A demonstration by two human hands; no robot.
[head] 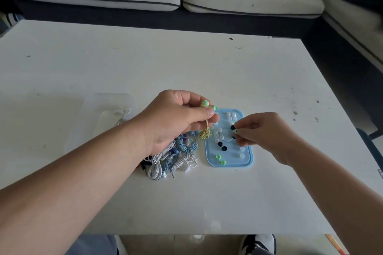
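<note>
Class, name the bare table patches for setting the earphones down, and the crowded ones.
Bare: the table beyond the blue tray, the near strip before it, and right of it. Crowded: earphone pile, clear box, the tray of ear tips.

Hands: two, left hand (176,118), right hand (263,132).
Light-blue rectangular silicone tray (236,164): one.
Small green silicone ear tips (218,156): two, on tray.
Dark navy ring-shaped ear tips (224,148): four seen on tray.
Translucent white ear tips (216,140): over a dozen; blurred, exact tally not readable.
Pinched ear tip (235,131): one, in right hand; colour unclear.
Yellow-corded earphone set (205,135): one, in left hand; pale green buds (204,103): two.
Heap of white and blue coiled earphone cables (176,159): one; sets within not countable.
Clear plastic box (112,107): one.
</note>
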